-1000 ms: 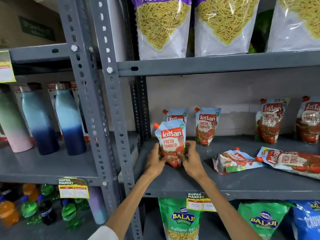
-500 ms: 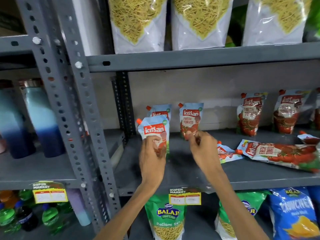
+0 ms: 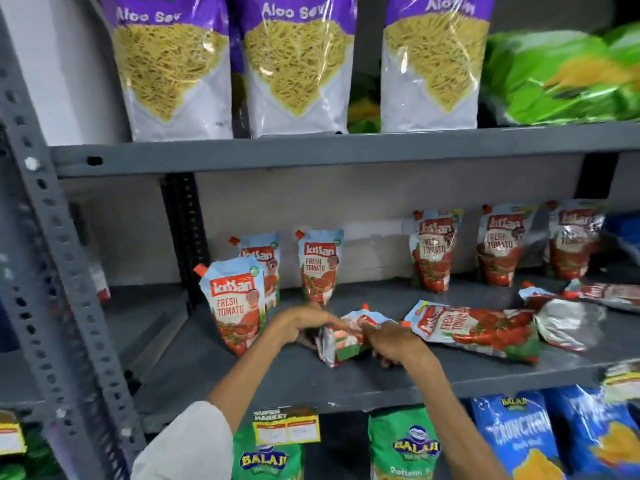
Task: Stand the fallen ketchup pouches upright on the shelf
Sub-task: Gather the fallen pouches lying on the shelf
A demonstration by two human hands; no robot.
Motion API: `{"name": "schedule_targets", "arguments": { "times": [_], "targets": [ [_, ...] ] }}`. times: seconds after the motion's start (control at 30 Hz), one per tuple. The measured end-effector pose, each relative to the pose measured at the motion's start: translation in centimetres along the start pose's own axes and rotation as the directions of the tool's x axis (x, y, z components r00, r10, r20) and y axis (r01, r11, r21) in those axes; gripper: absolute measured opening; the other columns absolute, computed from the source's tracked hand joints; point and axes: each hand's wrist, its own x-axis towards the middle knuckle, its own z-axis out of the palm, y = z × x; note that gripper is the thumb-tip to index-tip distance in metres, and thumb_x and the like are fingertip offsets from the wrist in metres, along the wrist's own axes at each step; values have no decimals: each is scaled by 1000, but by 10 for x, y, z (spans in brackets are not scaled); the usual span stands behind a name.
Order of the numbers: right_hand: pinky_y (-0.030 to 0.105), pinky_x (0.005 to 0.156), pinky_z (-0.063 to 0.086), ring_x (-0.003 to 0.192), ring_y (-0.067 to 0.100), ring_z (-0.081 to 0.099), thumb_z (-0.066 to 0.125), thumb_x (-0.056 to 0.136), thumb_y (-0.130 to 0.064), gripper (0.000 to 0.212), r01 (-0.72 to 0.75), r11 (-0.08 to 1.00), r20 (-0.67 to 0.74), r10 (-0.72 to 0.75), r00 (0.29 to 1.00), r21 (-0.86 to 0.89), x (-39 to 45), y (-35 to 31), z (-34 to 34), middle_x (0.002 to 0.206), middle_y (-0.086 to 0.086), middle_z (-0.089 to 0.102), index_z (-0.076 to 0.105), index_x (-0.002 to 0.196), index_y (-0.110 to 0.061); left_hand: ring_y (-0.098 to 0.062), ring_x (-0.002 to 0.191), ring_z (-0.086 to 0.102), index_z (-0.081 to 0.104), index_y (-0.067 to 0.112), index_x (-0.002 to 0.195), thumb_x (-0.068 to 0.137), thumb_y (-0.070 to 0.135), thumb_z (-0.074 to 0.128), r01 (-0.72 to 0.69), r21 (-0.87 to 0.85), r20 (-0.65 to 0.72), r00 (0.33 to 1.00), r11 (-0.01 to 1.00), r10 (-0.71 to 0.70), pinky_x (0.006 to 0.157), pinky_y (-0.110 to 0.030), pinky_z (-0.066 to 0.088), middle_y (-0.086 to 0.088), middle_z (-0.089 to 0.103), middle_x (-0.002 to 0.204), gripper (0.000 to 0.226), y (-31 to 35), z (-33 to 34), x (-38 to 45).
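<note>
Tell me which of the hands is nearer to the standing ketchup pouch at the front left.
Left. The left hand is just right of the standing front pouch, a small gap apart. The right hand is farther right, past the fallen small pouch.

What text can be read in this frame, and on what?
"Aloo Sev": snack bags on the top shelf.
"Kissan FRESH TOMATO": standing ketchup pouch and the fallen pouch.
"SUPER MARKET": price tag on the shelf edge; its prices are too small.
"BALAJI": green bags below.
Pouch in both hands: unreadable.
</note>
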Motion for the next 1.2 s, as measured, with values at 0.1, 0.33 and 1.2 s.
{"name": "schedule_targets", "arguments": {
  "times": [0.1, 0.33, 1.2],
  "targets": [
    [26, 52, 44, 60, 17, 64, 32, 89, -59, 49, 101, 992, 66, -106, 992, 76, -2, -4, -5, 89, 8, 74, 63, 105, -25, -12, 73, 65, 69, 9, 92, 80, 21, 81, -9, -87, 45, 999, 996, 12, 60, -26, 55, -2, 71, 80, 22, -4, 3, -7],
    [30, 82, 54, 119, 20, 53, 44, 100, -28, 33, 320, 851, 83, -386, 919, 416, 1, -18, -7, 131, 0, 54, 43, 131, -17, -11, 100, 66, 57, 15, 117, 67, 14, 90, -251, -161, -362, 915, 955, 179, 76, -22, 52, 0, 71, 108, 60, -12, 17, -23],
    [18, 74, 51, 83, 14, 66, 59, 93, -28, 31, 582, 747, -259, -521, 813, 322, 17, -2, -4, 94, 1, 68, 51, 118, -11, -28, 114, 50, 49, 10, 124, 59, 33, 92, -352, 120, -913, 328, 928, 242, 102, -40, 43, -10, 55, 120, 81, -28, 82, -25]
  ]
}}
